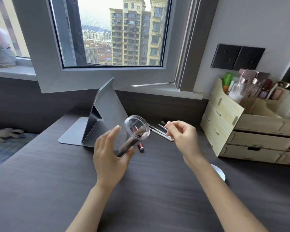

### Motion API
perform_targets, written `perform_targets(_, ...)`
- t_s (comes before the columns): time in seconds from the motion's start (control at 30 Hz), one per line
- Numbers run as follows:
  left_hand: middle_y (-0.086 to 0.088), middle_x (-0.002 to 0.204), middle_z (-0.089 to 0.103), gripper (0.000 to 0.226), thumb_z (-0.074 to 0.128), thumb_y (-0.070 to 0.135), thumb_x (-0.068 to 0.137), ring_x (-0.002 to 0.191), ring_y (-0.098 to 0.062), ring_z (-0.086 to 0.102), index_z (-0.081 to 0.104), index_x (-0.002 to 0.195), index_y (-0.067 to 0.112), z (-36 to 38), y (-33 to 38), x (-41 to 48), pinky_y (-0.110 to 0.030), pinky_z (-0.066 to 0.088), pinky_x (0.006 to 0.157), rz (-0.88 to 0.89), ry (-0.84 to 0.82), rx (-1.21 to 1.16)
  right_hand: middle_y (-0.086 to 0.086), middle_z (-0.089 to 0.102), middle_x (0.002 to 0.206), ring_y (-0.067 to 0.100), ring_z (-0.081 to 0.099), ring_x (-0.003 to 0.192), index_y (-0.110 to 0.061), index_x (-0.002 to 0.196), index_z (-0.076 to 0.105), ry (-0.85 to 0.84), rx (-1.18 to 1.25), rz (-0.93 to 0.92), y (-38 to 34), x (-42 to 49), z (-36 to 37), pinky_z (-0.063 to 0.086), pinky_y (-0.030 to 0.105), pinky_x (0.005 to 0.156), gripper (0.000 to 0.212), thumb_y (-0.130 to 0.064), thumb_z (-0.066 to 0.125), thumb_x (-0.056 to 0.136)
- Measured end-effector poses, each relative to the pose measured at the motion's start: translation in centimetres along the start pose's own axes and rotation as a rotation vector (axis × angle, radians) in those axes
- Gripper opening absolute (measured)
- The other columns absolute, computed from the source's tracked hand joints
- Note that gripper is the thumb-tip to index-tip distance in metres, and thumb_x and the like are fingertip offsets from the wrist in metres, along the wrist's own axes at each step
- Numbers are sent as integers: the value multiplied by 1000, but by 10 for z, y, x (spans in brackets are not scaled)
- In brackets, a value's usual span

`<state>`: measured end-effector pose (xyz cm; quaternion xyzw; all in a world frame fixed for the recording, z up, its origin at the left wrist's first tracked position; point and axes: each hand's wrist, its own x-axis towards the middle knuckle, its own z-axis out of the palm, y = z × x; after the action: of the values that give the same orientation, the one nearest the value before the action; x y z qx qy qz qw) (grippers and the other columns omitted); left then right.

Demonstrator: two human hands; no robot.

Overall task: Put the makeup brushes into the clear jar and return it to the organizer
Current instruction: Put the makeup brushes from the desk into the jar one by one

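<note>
**Loading the jar: one brush in, more waiting on the desk**

The clear jar [131, 131] is off the desk, held tilted with its open mouth turned up and toward the right. The left hand [110, 154] wraps it from below and behind, thumb on the near side and fingers along the far wall. Inside it lies at least one thick brush [134, 138], dark handle down and pale bristle head near the rim; something pinkish shows beside it, too blurred to name.

Just beside the mouth, the right hand [181, 134] hovers with fingers curled and thumb and forefinger pinched together. A thin brush tip seems to run up to the fingertips, but I cannot tell whether the hand is gripping it or only poised above it.

Under and behind that hand, several thin white-handled brushes [159, 131] lie on the dark desk [157, 190]. A small red tube [141, 146] lies on the desk below the jar.

Judging from this, the filling step is under way and unfinished. The next move calls for securing one slim brush firmly, steering it handle-first into the tilted mouth, and repeating for the rest. Only then does the jar go upright into the wooden organizer [224, 118] standing at the right, whose top compartments already look crowded with bottles, so a free slot must be found.
</note>
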<state>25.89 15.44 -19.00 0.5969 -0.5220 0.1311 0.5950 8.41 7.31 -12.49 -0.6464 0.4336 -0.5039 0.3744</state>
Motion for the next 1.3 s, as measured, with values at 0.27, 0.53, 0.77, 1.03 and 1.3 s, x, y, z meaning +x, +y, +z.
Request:
perform_targets(0.27, 1, 112, 57, 73, 82, 30, 57, 94, -6, 46, 51, 121, 14, -7, 2, 5, -25, 42, 87, -256, 177, -145, 8, 68, 109, 28, 61, 105, -11, 104, 63, -276, -879, 39, 59, 24, 83, 46, 32, 80, 43, -48, 60, 82)
perform_targets(0.53, 15, 109, 52, 77, 88, 20, 56, 100, -11, 49, 51, 123, 16, -3, 2, 3, -43, 45, 90, -261, 152, -111, 15, 67, 88, 31, 62, 83, -3, 90, 66, -334, -793, 177, 57, 20, 78, 40, 29, 65, 29, -30, 56, 86)
perform_targets(0.77, 9, 111, 54, 74, 87, 18, 56, 101, -12, 49, 52, 121, 17, -1, 4, 1, -36, 44, 89, -219, 121, -100, 2, 57, 62, 7, 41, 42, -6, 80, 67, -299, -13, 263, 22, -18, -10, 30, 15, 39, 17, -14, 56, 91)
perform_targets(1.03, 4, 117, 54, 58, 71, 37, 71, 108, -14, 49, 53, 121, 14, 3, 4, -2, -15, 34, 96, 147, -27, 19, -7, 65, 75, 11, 59, 67, -22, 92, 73, -146, -543, -352, -12, -50, -76, 42, 17, 60, 14, -25, 62, 85)
perform_targets(1.3, -2, 121, 60, 63, 79, 31, 67, 110, -20, 54, 52, 123, 18, 6, 2, -7, -36, 44, 93, 338, -174, 70, 3, 68, 74, 24, 62, 66, -7, 83, 71, -7, -834, -710, -8, -47, -38, 43, 22, 63, 12, -13, 64, 74)
